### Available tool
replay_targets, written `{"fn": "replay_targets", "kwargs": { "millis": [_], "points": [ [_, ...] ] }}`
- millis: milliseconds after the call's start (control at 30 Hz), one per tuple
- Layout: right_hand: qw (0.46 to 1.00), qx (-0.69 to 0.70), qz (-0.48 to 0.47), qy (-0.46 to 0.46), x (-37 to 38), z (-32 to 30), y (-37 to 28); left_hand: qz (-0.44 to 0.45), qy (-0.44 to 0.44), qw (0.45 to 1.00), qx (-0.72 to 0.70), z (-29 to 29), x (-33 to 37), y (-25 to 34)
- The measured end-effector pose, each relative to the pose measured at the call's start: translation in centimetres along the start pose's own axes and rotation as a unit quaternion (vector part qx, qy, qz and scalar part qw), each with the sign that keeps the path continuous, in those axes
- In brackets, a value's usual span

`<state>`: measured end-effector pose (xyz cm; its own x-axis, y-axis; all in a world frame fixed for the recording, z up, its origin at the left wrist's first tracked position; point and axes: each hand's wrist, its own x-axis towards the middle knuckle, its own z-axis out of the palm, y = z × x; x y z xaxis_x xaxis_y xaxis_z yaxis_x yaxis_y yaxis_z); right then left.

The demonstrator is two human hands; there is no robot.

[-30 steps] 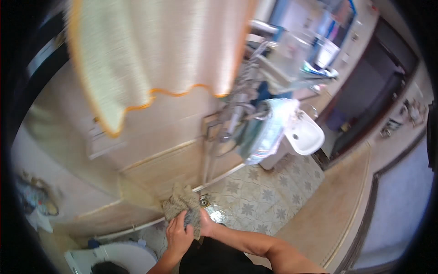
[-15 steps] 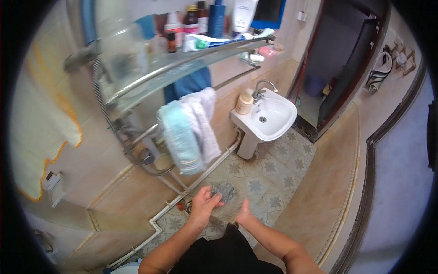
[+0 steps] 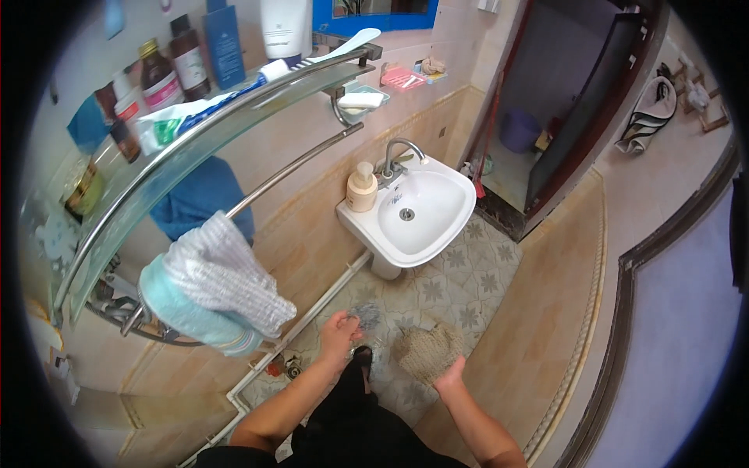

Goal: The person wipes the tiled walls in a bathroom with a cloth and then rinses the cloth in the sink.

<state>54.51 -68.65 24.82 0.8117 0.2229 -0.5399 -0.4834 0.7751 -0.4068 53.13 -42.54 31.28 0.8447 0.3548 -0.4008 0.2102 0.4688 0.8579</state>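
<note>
Low in front of me, my left hand [image 3: 340, 335] is closed, its fingers pinching a small grey, fuzzy-looking bundle [image 3: 366, 316] whose exact kind I cannot make out. Further right, my right hand [image 3: 449, 375] grips the lower right side of a beige, coarsely knitted cloth [image 3: 427, 350]. The cloth hangs over the patterned floor tiles, apart from the grey bundle. Ahead of both hands stands a white pedestal sink [image 3: 446, 240] with a metal faucet [image 3: 406, 148]. A cream pump bottle [image 3: 361, 191] is on its left corner.
To the left, a glass shelf [image 3: 269, 100] carries bottles, tubes and a toothbrush. White [image 3: 226, 265] and pale teal [image 3: 175, 300] towels hang from the rail below. A white pipe [image 3: 331, 295] follows the wall. Beyond the sink is an open doorway [image 3: 538, 117] with a purple bucket [image 3: 520, 130].
The view has moved closer to the sink. The beige knitted cloth now shows plainly in my right hand, further right; the hands are wider apart. My left hand still holds the grey bundle.
</note>
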Motion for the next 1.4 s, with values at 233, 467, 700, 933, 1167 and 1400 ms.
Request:
{"fn": "replay_targets", "kwargs": {
  "millis": [233,467,700,933,1167,1400],
  "points": [
    [0.999,-0.043,-0.028,0.005,5.3,3.4,-7.5,-0.073,0.079,0.994,0.033,-0.4,10.1,-3.6],
    [0.995,-0.071,-0.077,0.003,13.1,13.0,-15.9,-0.144,0.053,0.988,0.019,5.4,18.6,-4.4],
    [0.997,-0.037,-0.058,0.030,21.2,16.9,-19.1,-0.029,0.082,0.965,0.246,8.4,24.6,-7.6],
    [0.995,-0.097,0.013,-0.031,29.3,18.2,-19.3,0.045,0.217,0.856,0.468,11.3,22.1,-3.6],
    [0.955,-0.177,0.216,-0.095,40.4,13.9,-15.9,0.038,-0.018,0.990,0.135,18.7,25.9,-1.5],
    [0.699,-0.643,0.011,-0.312,41.1,19.0,-18.5,-0.061,0.196,0.970,-0.132,25.2,31.7,-2.4]
  ]
}}
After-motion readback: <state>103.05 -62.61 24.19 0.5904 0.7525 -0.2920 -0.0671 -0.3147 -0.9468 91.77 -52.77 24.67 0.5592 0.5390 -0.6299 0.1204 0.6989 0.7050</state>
